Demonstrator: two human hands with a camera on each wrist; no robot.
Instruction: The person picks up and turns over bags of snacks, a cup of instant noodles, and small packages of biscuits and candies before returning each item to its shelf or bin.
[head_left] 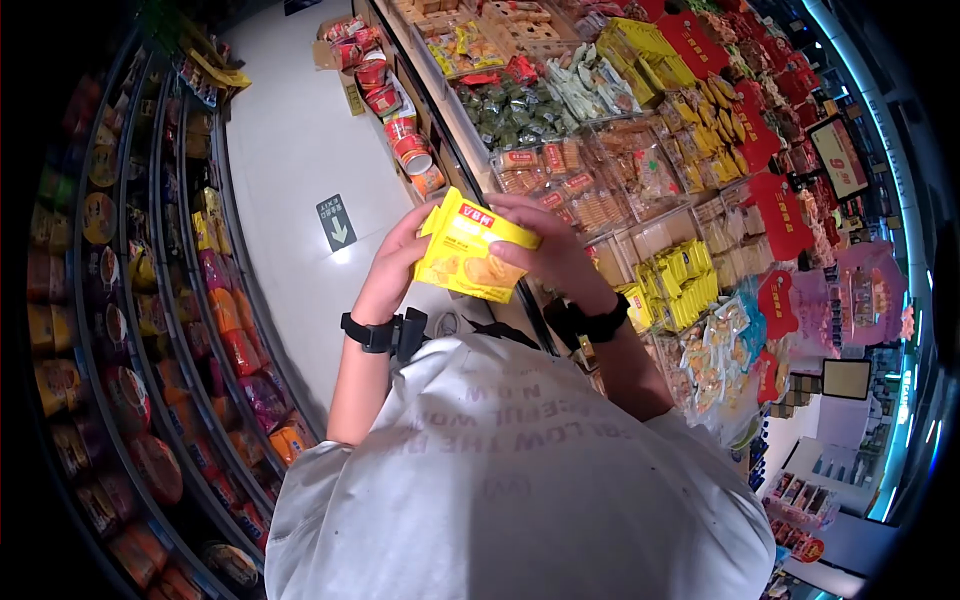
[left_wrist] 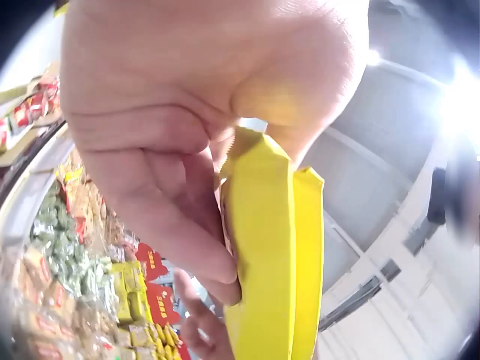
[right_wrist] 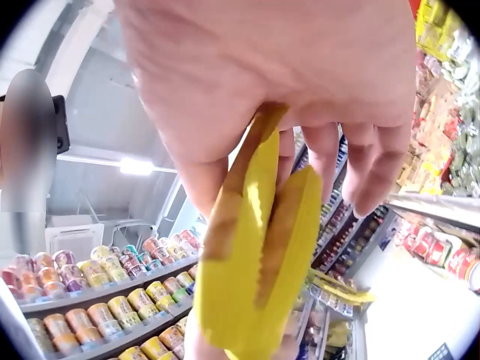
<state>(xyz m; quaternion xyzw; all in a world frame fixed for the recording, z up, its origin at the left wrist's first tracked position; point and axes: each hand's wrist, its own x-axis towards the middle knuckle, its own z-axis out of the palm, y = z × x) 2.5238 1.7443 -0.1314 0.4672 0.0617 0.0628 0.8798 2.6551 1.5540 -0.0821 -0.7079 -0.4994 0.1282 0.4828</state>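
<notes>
Both hands hold a yellow snack packet [head_left: 465, 255] in front of the chest, its printed face with a red logo turned up toward the head camera. The left hand [head_left: 397, 262] grips its left edge. On the other side, the right hand [head_left: 553, 252] pinches the right edge, thumb on the printed front and fingers behind. Seen edge-on in the left wrist view, the packet [left_wrist: 262, 247] sits between thumb and curled fingers, with a zigzag-cut end near the palm. The right wrist view shows its yellow edges and a zigzag seam below the right hand [right_wrist: 277, 67].
At the right, a sloping display [head_left: 640, 170] holds many bagged snacks, with red signs [head_left: 780, 215] along it. Red instant-noodle tubs [head_left: 400, 130] stand in boxes at its foot. Shelves of packaged food [head_left: 230, 310] line the left. Between them runs a pale floor [head_left: 280, 120] with an exit sign [head_left: 336, 222].
</notes>
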